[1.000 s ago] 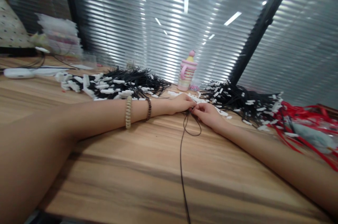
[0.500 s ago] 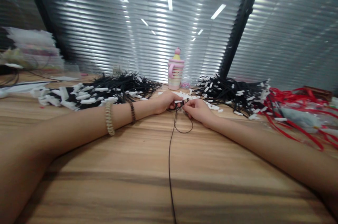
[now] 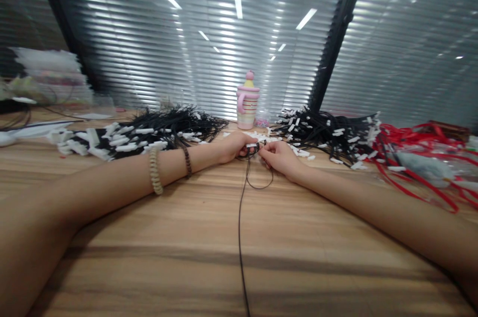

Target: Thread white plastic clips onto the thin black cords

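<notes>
Near the middle of the table both hands work close together on a thin black cord [image 3: 241,237]. My left hand [image 3: 236,147] is closed, gripping the cord with a small white piece at its fingertips. My right hand [image 3: 278,155] pinches the dark cord just to the right, its fingertips nearly meeting the left ones. A loop of cord hangs below the hands, and one long strand runs down the table toward me. The exact winding between the fingers is too small to make out. Small white pieces [image 3: 304,153] lie scattered just behind the hands.
Black cords with white ends form a left pile [image 3: 123,138] and a right pile [image 3: 328,130]. A pink striped cup [image 3: 247,108] stands behind the hands. Red ribbons [image 3: 418,143] lie far right, stacked plastic packs [image 3: 52,75] far left. Slatted blinds [image 3: 201,48] rise behind the table.
The view has tilted slightly, so the background sits a little lower. Both hands keep their hold on the cord with hardly any visible movement.
</notes>
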`<action>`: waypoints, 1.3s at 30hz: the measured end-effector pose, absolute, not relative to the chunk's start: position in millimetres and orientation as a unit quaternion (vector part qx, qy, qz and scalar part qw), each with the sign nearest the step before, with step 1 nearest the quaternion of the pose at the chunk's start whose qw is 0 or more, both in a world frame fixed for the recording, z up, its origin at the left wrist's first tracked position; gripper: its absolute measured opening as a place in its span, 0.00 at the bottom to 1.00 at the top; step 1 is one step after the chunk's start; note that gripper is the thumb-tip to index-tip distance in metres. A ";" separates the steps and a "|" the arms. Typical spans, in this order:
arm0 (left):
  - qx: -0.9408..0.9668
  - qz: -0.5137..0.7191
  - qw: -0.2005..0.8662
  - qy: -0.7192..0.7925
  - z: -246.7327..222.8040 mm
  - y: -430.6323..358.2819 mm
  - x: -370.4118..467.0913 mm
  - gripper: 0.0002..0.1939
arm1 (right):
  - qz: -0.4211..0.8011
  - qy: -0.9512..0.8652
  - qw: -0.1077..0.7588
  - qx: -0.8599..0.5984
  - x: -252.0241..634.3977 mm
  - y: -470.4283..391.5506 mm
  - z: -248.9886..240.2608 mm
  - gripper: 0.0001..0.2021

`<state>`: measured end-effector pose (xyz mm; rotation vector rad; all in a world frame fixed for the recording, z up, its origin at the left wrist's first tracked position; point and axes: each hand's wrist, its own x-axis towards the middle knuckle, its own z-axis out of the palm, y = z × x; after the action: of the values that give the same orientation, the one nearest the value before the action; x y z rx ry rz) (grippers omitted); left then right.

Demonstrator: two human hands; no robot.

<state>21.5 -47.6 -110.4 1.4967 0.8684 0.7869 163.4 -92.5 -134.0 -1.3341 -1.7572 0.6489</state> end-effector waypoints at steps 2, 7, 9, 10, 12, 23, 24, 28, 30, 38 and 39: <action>0.636 0.344 0.582 0.372 -110.0 -48.6 21.7 0.05 | 0.258 -0.694 0.409 -0.534 162.8 -93.5 -133.1 0.10; 0.637 0.341 0.584 0.370 -107.8 -51.6 21.9 0.06 | 0.244 -0.698 0.412 -0.531 163.0 -94.0 -132.5 0.10; 0.636 0.335 0.593 0.363 -107.2 -52.1 21.7 0.06 | 0.241 -0.699 0.414 -0.531 162.9 -94.1 -132.1 0.09; 0.635 0.333 0.596 0.361 -107.0 -52.3 21.6 0.05 | 0.239 -0.699 0.415 -0.531 162.7 -94.2 -131.8 0.09; 0.635 0.328 0.599 0.361 -106.7 -52.8 21.5 0.05 | 0.238 -0.699 0.415 -0.532 162.4 -94.5 -131.2 0.08; 0.620 0.331 0.612 0.363 -105.1 -54.0 21.5 0.04 | 0.243 -0.696 0.418 -0.530 162.4 -96.5 -129.9 0.06; 0.619 0.329 0.616 0.359 -105.5 -53.0 21.2 0.04 | 0.245 -0.694 0.420 -0.531 162.2 -96.7 -129.6 0.06; 0.624 0.316 0.626 0.343 -107.5 -49.0 19.5 0.05 | 0.245 -0.690 0.427 -0.531 161.6 -98.4 -128.3 0.07; 0.623 0.321 0.626 0.343 -108.0 -47.9 18.9 0.05 | 0.246 -0.689 0.435 -0.525 161.7 -99.7 -127.8 0.09; 0.592 0.331 0.655 0.333 -107.1 -46.6 18.1 0.09 | 0.261 -0.577 0.616 -0.469 171.5 -85.4 -119.3 0.10; 0.591 0.330 0.655 0.335 -107.2 -46.0 17.8 0.10 | 0.270 -0.550 0.641 -0.462 174.9 -81.9 -113.7 0.10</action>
<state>17.8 -46.0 -107.2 1.3401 0.7588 0.7487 174.9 -81.9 -113.7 -1.0526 -1.2548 0.6157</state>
